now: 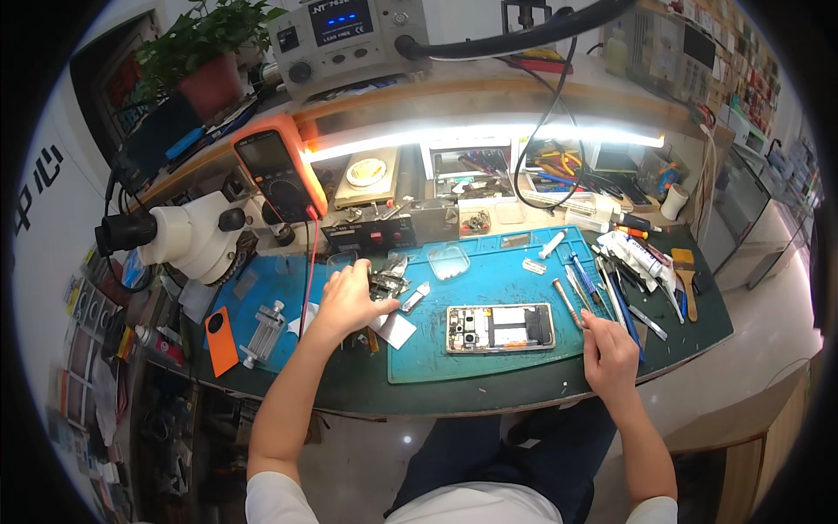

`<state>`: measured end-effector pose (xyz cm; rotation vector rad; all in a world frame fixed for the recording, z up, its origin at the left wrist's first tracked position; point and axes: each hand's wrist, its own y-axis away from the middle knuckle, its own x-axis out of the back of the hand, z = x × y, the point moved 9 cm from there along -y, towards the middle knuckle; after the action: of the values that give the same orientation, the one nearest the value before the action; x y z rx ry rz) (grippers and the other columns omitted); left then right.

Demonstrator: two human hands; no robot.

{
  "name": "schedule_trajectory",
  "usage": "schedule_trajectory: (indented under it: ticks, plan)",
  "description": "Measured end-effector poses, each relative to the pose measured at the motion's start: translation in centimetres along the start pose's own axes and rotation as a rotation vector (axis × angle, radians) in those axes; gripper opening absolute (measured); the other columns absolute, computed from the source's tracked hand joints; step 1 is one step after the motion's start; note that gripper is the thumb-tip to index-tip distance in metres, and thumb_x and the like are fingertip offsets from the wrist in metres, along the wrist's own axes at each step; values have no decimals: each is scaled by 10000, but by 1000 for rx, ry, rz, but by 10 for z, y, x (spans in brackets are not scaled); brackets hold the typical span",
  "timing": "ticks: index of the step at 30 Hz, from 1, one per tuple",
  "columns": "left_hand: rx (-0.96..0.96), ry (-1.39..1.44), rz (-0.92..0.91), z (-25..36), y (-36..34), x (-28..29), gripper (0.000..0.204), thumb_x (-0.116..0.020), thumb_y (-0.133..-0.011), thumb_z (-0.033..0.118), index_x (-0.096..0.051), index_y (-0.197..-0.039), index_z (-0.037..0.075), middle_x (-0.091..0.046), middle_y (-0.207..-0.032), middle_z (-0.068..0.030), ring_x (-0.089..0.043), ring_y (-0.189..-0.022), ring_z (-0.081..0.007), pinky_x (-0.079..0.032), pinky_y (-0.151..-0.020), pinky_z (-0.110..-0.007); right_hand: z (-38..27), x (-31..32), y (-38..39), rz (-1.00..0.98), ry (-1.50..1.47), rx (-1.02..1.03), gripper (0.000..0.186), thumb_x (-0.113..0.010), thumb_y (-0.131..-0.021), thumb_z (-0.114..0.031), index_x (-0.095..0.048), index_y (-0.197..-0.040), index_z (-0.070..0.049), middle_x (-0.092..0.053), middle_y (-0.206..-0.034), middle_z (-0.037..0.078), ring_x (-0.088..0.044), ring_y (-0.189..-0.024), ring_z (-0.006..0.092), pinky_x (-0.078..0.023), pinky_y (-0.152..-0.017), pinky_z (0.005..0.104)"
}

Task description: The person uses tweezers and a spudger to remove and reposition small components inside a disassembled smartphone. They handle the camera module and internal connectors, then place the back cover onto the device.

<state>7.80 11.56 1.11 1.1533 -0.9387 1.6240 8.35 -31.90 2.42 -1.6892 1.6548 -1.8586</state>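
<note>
An opened phone (500, 328) lies flat on the blue work mat (489, 279), its inner boards showing. My left hand (347, 299) rests left of the mat, fingers spread over a small cluster of metal parts (389, 283) beside a white card (397, 330). My right hand (608, 352) sits at the mat's right front corner, fingers curled around a thin tool (567, 304) whose tip points toward the phone's right end.
A white microscope (188, 236) stands at the left, an orange multimeter (279, 175) behind it. Screwdrivers, tubes and tweezers (628, 271) lie at the right. A metal clamp (264, 332) and an orange card (221, 341) sit at the left front.
</note>
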Motion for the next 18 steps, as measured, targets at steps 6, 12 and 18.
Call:
schedule_trajectory:
  ticks: [6,12,18]
  plan:
    - [46,259,100,0,18,21,928,-859,-892,396,-446,-1587,-60,-628,-1368,-312,-637,-1295,-430,-513,-1115,-472,1,-1,-1,3,-25,-9,383,-716,-931,61,-749,-1303,-26,-786,-1047,128,-750,-871,311,-587,-754,412]
    - [-346,331,331,69,60,45,894,-833,-861,131,-416,-1640,-2,-600,-1502,-242,-592,-1398,-396,-483,-1177,-472,13,6,-6,32,-184,-83,347,-717,-975,42,-738,-1315,-28,-789,-1089,133,-766,-932,286,-608,-801,366]
    - [-845,321,185,146,75,25,936,-863,-803,38,-430,-1632,23,-560,-1567,-195,-579,-1403,-396,-504,-1176,-483,-2,-15,-81,-40,-560,-267,271,-682,-1093,-147,-744,-1313,-2,-784,-1127,143,-756,-1045,244,-602,-890,358]
